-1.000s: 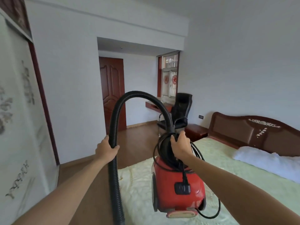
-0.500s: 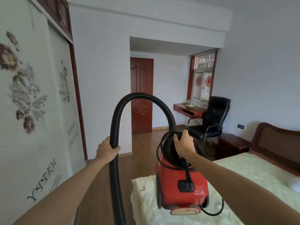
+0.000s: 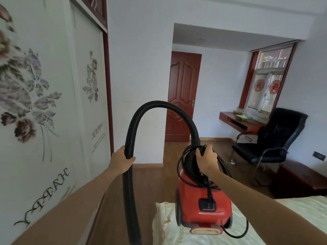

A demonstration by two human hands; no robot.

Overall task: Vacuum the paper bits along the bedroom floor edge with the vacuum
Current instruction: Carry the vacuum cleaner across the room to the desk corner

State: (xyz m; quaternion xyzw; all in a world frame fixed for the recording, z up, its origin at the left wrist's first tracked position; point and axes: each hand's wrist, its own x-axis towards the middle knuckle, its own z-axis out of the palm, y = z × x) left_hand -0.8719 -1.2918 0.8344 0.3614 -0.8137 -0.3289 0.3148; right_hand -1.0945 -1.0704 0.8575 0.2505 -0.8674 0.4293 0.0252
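The vacuum (image 3: 203,206), a red canister, is held in the air at near centre, over the near corner of the bed (image 3: 164,227), and has not been set down. The R hand (image 3: 207,161) is curled round the top handle along w/ the coiled cord (image 3: 209,190). The L hand (image 3: 121,161) is wrapped round the black hose (image 3: 130,131) just below its arch, fingers closed on it. Both grips are noted as unchanged vs. 1 s ago. Change recorded: the view has been swung left. Headboard and pillow are gone from frame, the wardrobe (image 3: 53,112) now fills the left side, and the door (image 3: 183,96) and chair (image 3: 279,135) have shifted right. More bare floor (image 3: 155,183) is shown between wardrobe and bed. The unit has been carried round w/ the turn in the same pose. No paper bits can be made out. The floor edge at the far wall base is in view but too small to check, and the hose's lower end is cut off at the frame bottom. Judged: transport stage only, no suction done yet. The cord is wound, so power is presumably not connected. The unit must be put down and the cord unwound and plugged in before any pass along the edge. Risk: the loose cord loop at the rear may be snagged on the bedding.
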